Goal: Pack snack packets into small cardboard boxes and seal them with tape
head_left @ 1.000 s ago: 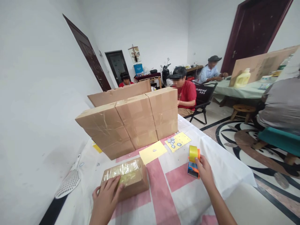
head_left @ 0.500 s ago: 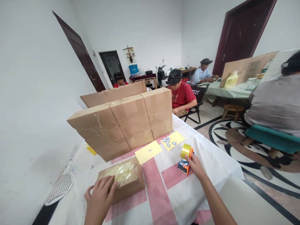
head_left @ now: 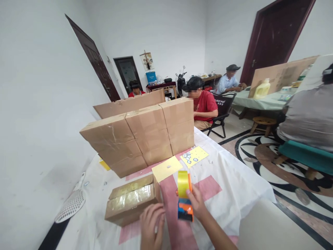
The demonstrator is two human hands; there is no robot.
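Observation:
My right hand [head_left: 196, 205] grips an orange and blue tape dispenser [head_left: 185, 200] with a yellow roll, held upright just right of a small cardboard box [head_left: 132, 204]. The box lies on the white and pink tablecloth [head_left: 226, 189], its top covered in shiny tape. My left hand [head_left: 152, 225] hovers at the box's near right corner, fingers curled and pressed together; I cannot make out anything in them.
A wall of stacked cardboard boxes [head_left: 142, 135] stands behind. Two yellow sheets [head_left: 166, 168] lie before it, one with small stickers [head_left: 194, 156]. A white swatter [head_left: 70, 205] lies at left. Other people sit at tables beyond and to the right.
My right hand has brought the tape dispenser left, from the table's right side to beside the small box. My left hand has slid off the box top to its right corner.

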